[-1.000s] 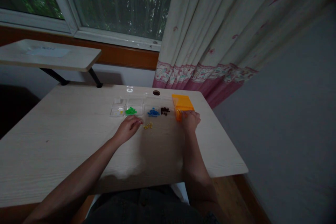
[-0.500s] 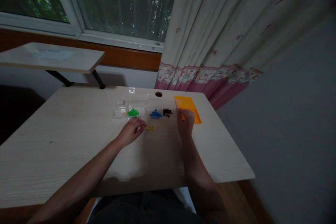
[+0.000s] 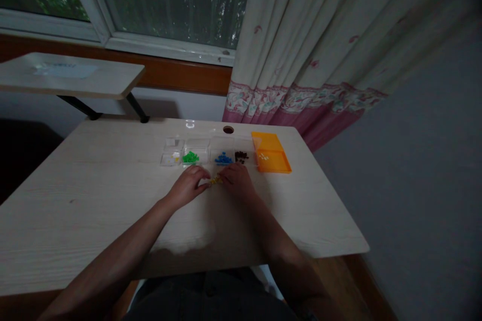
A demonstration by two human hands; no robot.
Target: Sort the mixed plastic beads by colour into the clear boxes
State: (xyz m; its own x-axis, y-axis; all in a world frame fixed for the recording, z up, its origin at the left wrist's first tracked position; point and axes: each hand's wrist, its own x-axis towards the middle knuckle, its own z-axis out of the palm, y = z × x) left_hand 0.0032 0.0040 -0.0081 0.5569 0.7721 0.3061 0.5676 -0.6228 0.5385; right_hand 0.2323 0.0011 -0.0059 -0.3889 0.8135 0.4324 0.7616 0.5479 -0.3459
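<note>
1. The small yellow pieces (image 3: pixel 215 180) lie in a loose group on the pale wooden tabletop (image 3: pixel 113 185), between the person's two hands.
2. The left hand (image 3: pixel 189 185) rests just beside them, thumb and forefinger slightly apart at the group's left edge.
3. The right hand (image 3: pixel 239 180) reaches in from the other side, fingertips down at the yellow pieces; I can't tell from here whether those fingers have pinched one.
4. Behind the hands runs a row of clear plastic boxes (image 3: pixel 196 144), with green pieces (image 3: pixel 191 157), blue pieces (image 3: pixel 223 158) and dark brown pieces (image 3: pixel 241 155) sorted by colour.
5. At the row's right end sits an orange plastic box (image 3: pixel 279 164), lid laid back, holding a few whitish pieces (image 3: pixel 263 157).
</note>
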